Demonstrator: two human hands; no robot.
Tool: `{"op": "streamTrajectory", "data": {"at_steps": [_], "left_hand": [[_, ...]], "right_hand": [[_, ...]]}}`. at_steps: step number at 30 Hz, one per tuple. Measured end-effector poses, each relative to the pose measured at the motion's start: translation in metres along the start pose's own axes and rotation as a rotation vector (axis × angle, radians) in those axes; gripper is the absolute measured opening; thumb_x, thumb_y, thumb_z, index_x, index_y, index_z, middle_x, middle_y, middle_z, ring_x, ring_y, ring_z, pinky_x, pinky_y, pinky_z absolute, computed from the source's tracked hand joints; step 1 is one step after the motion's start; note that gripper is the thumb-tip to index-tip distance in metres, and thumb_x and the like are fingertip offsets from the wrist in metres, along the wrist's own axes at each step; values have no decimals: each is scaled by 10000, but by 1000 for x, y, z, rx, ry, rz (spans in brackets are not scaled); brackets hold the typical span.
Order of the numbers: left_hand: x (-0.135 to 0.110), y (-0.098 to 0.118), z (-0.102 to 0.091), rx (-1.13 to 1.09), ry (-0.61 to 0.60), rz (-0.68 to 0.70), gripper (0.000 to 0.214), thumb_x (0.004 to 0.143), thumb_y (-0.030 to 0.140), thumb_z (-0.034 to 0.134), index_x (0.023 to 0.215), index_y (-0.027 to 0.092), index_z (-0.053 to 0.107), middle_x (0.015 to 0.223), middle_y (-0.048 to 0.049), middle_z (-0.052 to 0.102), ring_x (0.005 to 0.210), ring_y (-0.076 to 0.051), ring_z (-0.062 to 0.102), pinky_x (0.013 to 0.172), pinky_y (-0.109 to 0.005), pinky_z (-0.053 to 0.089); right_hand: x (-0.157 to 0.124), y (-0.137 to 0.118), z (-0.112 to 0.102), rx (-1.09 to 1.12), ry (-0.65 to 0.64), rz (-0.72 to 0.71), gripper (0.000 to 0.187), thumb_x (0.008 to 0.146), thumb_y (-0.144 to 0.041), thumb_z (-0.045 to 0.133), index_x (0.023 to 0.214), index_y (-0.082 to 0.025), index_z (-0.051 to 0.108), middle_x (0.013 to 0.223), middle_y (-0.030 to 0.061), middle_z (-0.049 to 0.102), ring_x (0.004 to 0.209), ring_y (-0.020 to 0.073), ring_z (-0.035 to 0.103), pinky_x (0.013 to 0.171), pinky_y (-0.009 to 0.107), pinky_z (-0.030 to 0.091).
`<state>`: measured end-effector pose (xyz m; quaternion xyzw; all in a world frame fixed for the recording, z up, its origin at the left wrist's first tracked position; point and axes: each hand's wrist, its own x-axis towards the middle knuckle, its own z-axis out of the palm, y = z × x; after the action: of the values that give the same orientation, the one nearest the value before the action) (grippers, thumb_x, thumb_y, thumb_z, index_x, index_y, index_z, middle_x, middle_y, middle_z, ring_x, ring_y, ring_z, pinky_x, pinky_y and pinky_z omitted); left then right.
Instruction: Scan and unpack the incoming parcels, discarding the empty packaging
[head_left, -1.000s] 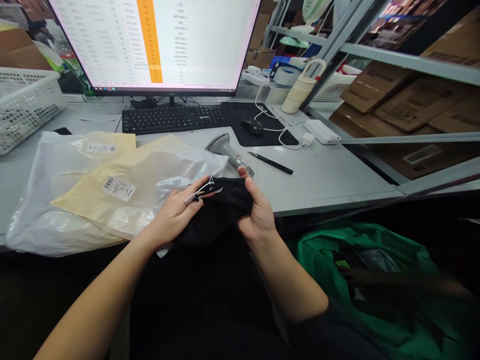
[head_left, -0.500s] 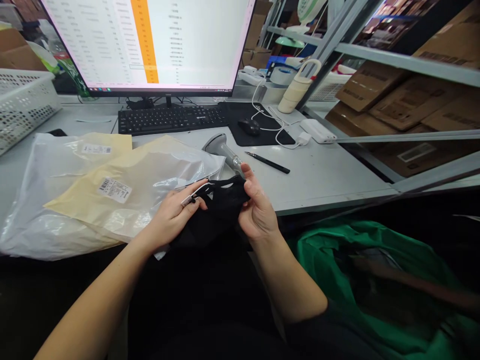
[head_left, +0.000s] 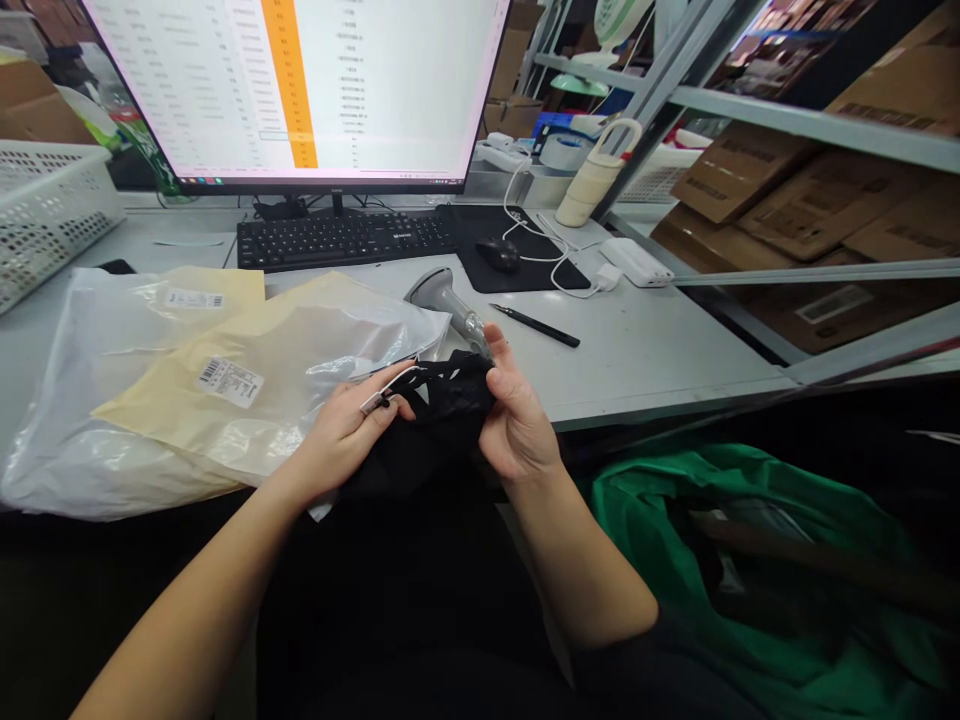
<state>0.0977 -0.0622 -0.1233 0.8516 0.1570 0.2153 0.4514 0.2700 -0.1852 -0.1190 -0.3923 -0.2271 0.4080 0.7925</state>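
A small black garment (head_left: 439,405) with a white tag on a string is held between both hands at the desk's front edge. My left hand (head_left: 341,435) pinches its left side by the tag. My right hand (head_left: 516,420) grips its right side, fingers curled round the cloth. Just behind the hands lies a grey handheld barcode scanner (head_left: 444,300). To the left are clear plastic bags with pale yellow garments (head_left: 225,370), each bearing a barcode label.
A monitor (head_left: 300,90) with a spreadsheet, a black keyboard (head_left: 345,237), a mouse (head_left: 499,253) on a black pad, a pen (head_left: 534,325) and a white charger (head_left: 636,262) are on the grey desk (head_left: 660,350). A white basket (head_left: 45,205) stands far left. Shelving with cardboard boxes (head_left: 825,200) is at right; a green bag (head_left: 750,580) sits below.
The hands have turned the black garment slightly and shifted a little left with the view; the grip on it is the same.
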Motion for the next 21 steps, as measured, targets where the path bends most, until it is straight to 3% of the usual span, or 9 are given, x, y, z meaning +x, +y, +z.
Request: {"op": "streamTrajectory", "data": {"at_steps": [11, 21], "left_hand": [[-1, 1, 0, 27, 6, 30, 445, 1051, 423, 386, 1458, 270, 478, 1182, -16, 726, 1330, -249, 513, 1128, -421, 322], [-3, 0, 1, -47, 1, -8, 460, 1048, 417, 397, 1482, 277, 462, 1242, -22, 713, 1269, -259, 552, 1111, -441, 350]], "right_hand": [[-2, -5, 2, 64, -8, 73, 576, 731, -313, 822, 1260, -380, 605, 912, -58, 712, 847, 181, 688, 839, 362, 585], [-1, -6, -2, 90, -41, 91, 597, 766, -300, 795, 1308, -382, 558, 1107, -60, 710, 919, 157, 695, 847, 324, 597]]}}
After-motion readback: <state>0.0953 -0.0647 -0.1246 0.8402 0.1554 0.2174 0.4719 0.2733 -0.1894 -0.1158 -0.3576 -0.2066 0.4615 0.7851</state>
